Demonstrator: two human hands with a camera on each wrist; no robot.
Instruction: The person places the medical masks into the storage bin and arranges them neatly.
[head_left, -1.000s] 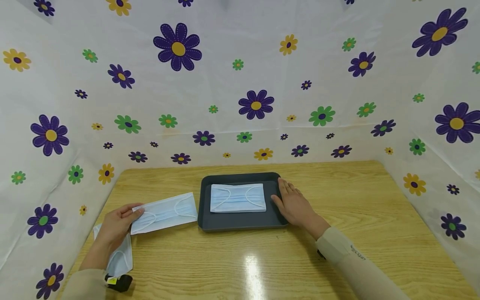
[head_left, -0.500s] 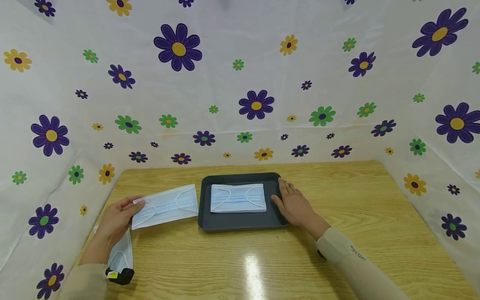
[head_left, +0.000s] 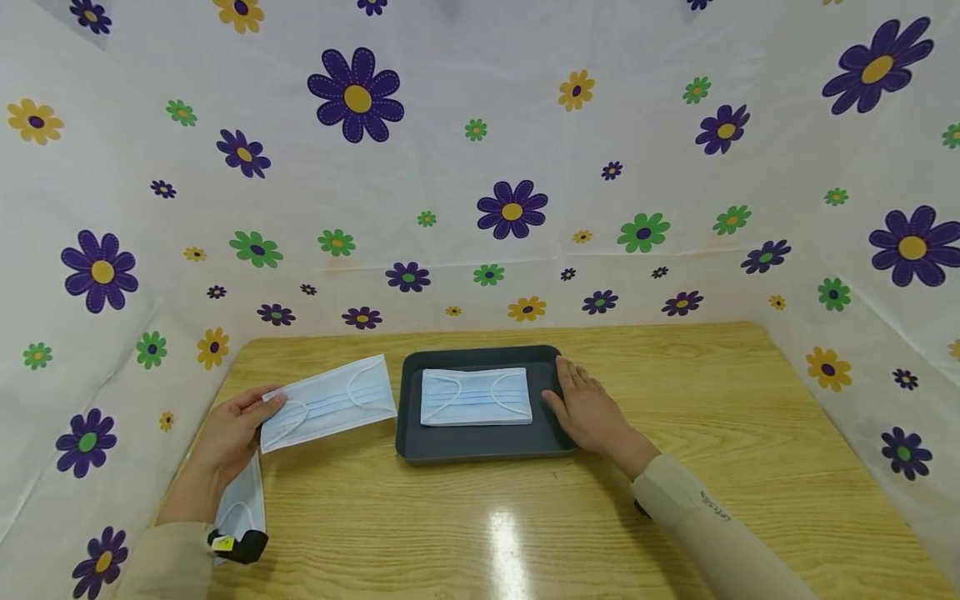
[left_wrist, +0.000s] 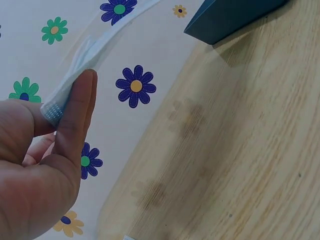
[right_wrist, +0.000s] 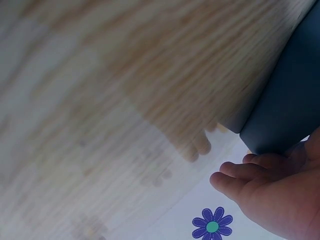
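Observation:
My left hand (head_left: 231, 435) pinches the left end of a light blue face mask (head_left: 330, 403) between thumb and fingers. The mask is held above the table, its right end beside the tray's left rim. In the left wrist view the mask (left_wrist: 75, 80) appears nearly edge-on in the left hand (left_wrist: 55, 150). My right hand (head_left: 592, 408) lies with extended fingers against the right rim of the dark grey tray (head_left: 480, 442). Inside the tray lies a small stack of face masks (head_left: 476, 397). Another mask (head_left: 243, 504) lies on the table, partly hidden under my left forearm.
The wooden table (head_left: 420, 533) extends in front of the tray and to its right. A white cloth with flower prints (head_left: 450, 167) encloses the table at the back and both sides. In the right wrist view the tray's outer wall (right_wrist: 285, 95) rises beside the fingers.
My left hand has lifted the pinched mask slightly, its right end rising most. The right hand, the tray and its stack have stayed in place.

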